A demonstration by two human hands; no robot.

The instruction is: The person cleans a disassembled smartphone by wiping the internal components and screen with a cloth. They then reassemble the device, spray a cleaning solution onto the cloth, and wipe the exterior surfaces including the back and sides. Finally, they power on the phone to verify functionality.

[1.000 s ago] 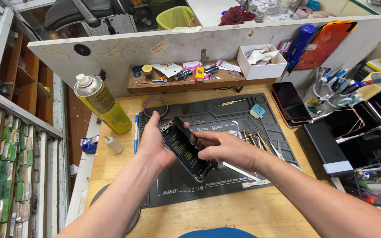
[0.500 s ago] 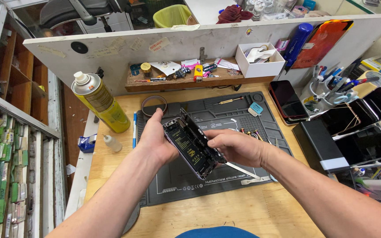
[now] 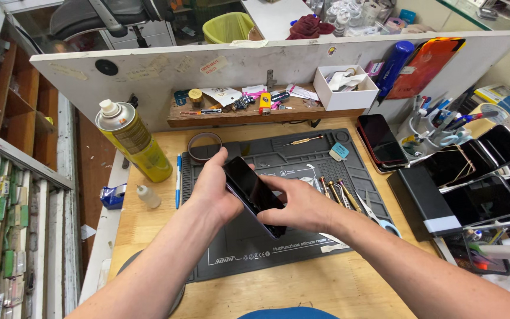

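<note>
phone's [image 3: 254,194] lower end behind right hand [image 3: 302,207], both elbows past bottom edge

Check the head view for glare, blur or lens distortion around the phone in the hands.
Head view: even, bright lighting, soft shadows only. The dark phone, held between the left hand and right hand, is sharp, with a faint sheen and no blown glare. Wide-angle distortion bends the white partition and leans the yellow spray can. No motion blur; the forearms smear slightly at the bottom edge.
</note>
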